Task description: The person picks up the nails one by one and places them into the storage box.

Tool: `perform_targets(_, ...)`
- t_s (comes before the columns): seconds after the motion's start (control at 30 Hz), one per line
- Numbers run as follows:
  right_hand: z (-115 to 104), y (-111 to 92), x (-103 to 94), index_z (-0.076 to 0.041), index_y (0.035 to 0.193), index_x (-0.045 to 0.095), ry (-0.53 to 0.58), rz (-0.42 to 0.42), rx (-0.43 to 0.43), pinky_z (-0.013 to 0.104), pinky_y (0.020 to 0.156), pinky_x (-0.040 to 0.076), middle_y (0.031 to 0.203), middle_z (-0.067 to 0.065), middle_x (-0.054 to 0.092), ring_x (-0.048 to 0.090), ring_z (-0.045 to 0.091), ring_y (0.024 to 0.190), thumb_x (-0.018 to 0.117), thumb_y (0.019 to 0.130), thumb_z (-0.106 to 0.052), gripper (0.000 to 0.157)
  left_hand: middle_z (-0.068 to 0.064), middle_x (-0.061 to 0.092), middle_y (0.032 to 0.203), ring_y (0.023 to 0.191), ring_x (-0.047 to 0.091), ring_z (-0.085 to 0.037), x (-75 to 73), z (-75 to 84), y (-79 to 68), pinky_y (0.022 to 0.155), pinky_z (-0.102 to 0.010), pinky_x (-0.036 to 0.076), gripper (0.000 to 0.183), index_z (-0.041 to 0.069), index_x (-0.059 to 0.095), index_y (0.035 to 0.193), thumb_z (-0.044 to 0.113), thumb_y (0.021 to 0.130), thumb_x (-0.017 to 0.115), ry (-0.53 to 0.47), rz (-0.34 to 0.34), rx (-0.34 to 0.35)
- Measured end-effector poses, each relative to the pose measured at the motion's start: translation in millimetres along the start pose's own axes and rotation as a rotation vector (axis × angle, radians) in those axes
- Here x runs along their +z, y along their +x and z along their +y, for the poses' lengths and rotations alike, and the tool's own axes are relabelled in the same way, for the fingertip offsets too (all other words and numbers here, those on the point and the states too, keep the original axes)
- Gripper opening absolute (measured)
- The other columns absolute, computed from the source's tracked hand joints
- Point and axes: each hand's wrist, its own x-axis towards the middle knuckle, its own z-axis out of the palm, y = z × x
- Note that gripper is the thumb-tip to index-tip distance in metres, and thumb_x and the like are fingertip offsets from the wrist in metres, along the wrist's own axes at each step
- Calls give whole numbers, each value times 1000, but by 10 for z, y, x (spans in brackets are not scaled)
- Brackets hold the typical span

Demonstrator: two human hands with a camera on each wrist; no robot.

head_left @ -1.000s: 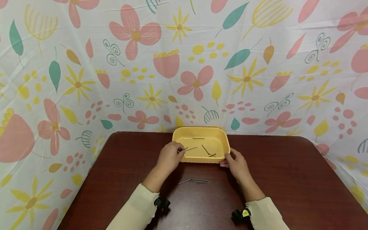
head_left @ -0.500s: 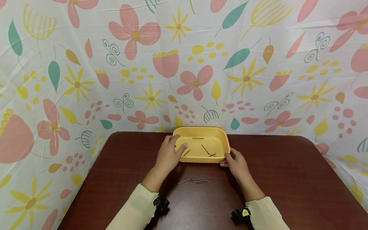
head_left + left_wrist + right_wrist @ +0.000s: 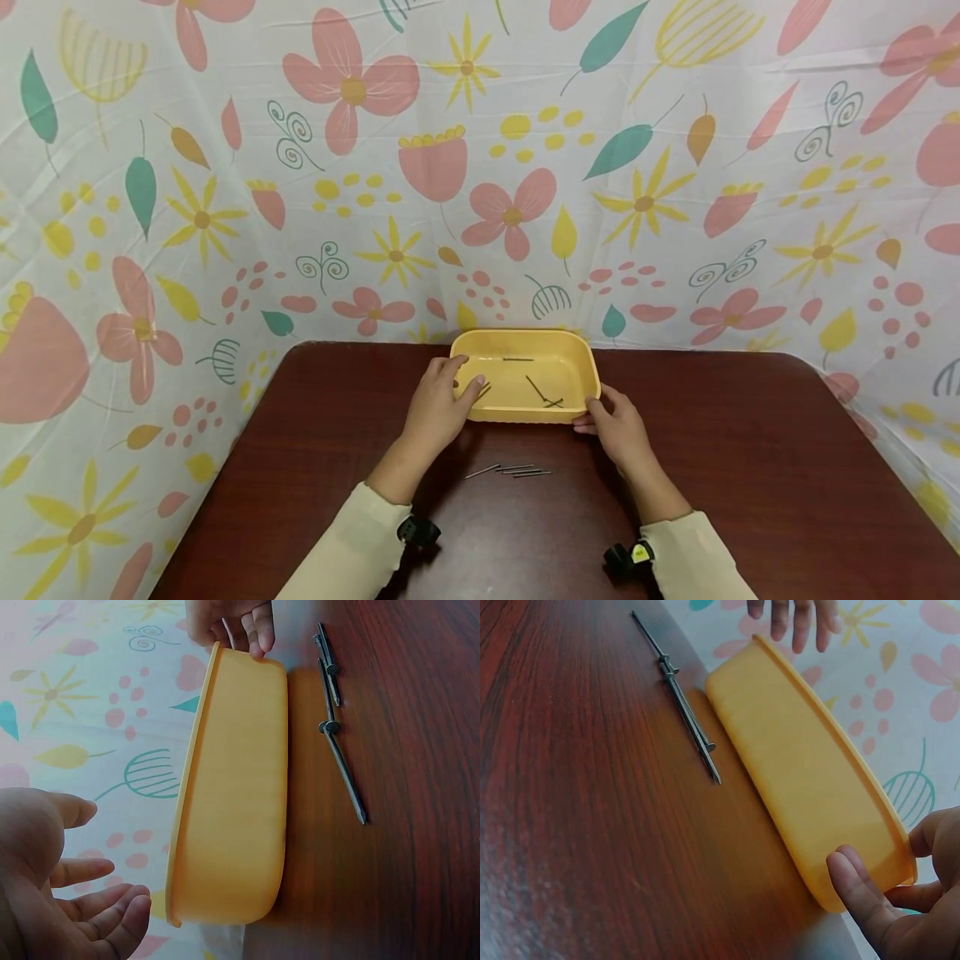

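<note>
A shallow yellow plastic tray point(image 3: 536, 417) stands at the far edge of the table. Inside lie several nails: one nail point(image 3: 517, 360) along the back, others crossed at the front right, and a couple by the left thumb. My left hand point(image 3: 437, 404) hovers at the tray's left end, its fingers loosely spread and holding nothing; the left wrist view shows them apart from the rim. With thumb and fingers, my right hand point(image 3: 621, 429) holds the tray's front right corner. More nails point(image 3: 517, 471) lie loosely side by side on the table in front of the tray.
The dark reddish-brown wooden table point(image 3: 337, 400) has rounded far corners. A white cloth with printed flowers point(image 3: 510, 217) hangs right behind the table and along its sides. Each wrist wears a black camera point(image 3: 418, 531) on a strap.
My left hand has let go of a nail, which now lies at the tray's left side, and its fingers have spread. The right hand stays at its corner.
</note>
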Motion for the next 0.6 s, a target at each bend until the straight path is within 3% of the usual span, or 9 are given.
perform_targets(0.37,17,22,-7,3,146,34,-1,-5,15,36,76,60,140,30,32,70,34,87,41,103,-17,48,-8,52,126,100,59,-21,-18,15,-54,76,-34,50,50,16,54,135,45,94,59,-15,-15,14)
perform_targets(0.6,19,32,-10,2,147,33,1,-7,16,36,76,60,139,30,34,70,32,86,41,103,-17,49,-7,55,123,102,60,-22,-50,41,-135,77,-33,51,50,15,55,134,43,93,61,28,-75,28)
